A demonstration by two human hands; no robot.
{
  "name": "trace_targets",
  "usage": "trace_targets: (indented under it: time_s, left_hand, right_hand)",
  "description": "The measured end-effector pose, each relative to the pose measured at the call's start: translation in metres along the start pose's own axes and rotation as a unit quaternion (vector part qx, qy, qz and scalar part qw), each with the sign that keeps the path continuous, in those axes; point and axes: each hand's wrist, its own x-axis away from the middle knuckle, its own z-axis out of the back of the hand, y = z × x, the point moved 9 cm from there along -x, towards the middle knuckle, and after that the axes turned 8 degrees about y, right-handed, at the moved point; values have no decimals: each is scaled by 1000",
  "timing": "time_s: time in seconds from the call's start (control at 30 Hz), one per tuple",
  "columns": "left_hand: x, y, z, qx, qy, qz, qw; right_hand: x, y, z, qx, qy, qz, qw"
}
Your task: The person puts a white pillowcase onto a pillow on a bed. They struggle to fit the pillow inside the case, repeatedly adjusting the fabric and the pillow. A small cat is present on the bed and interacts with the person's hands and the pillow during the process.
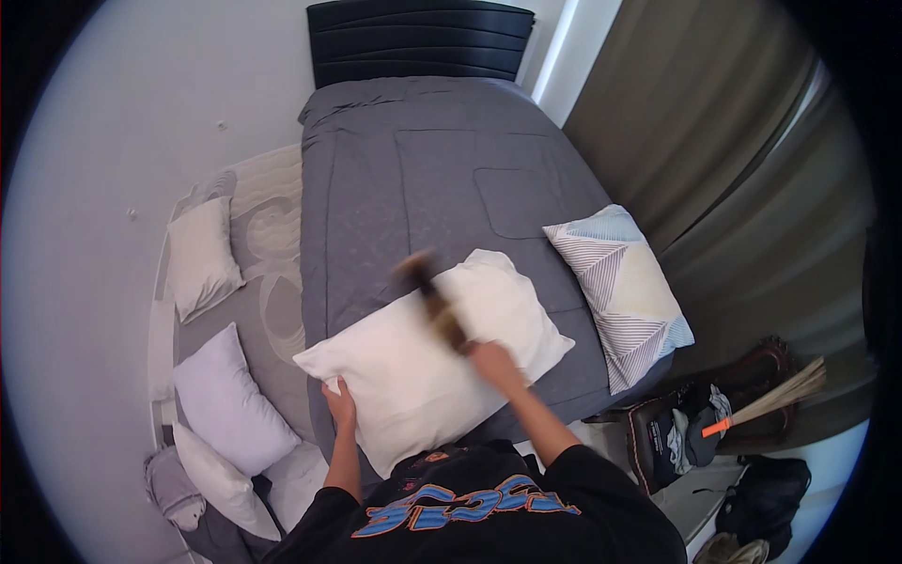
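Observation:
A plump white pillow (427,371) lies at the near end of the bed, in front of my body. My left hand (341,404) grips its left side near the corner, with the fingers closed on the cloth. My right hand (495,362) is wrapped around the end of a long brown-and-black brush (437,305). Motion smears the brush, so its bristles cannot be made out. It slants up and left across the pillow; whether it touches the cloth I cannot tell.
The bed has a grey cover (442,179) and a black headboard (421,42). A patterned pillow (620,296) lies at its right edge. Pale pillows (235,399) rest on a lower mattress at left. A straw broom (775,395) lies over a dark chair (653,432), near brown curtains (714,122).

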Motion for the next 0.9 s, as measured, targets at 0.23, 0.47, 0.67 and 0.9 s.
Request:
trace_targets:
  time_s: [0.23, 0.47, 0.67, 0.9]
  left_hand:
    - [0, 0, 8, -7, -35, -13, 999]
    - [-13, -7, 13, 20, -63, -3, 998]
    - [-13, -9, 6, 73, -42, -34, 996]
    - [-44, -32, 7, 132, -97, 45, 986]
  right_hand:
    - [-6, 37, -11, 114, -18, -44, 992]
    - [-56, 73, 96, 3, 15, -304, 952]
    - [-23, -26, 3, 120, -108, -26, 986]
    - [-10, 196, 66, 49, 51, -431, 899]
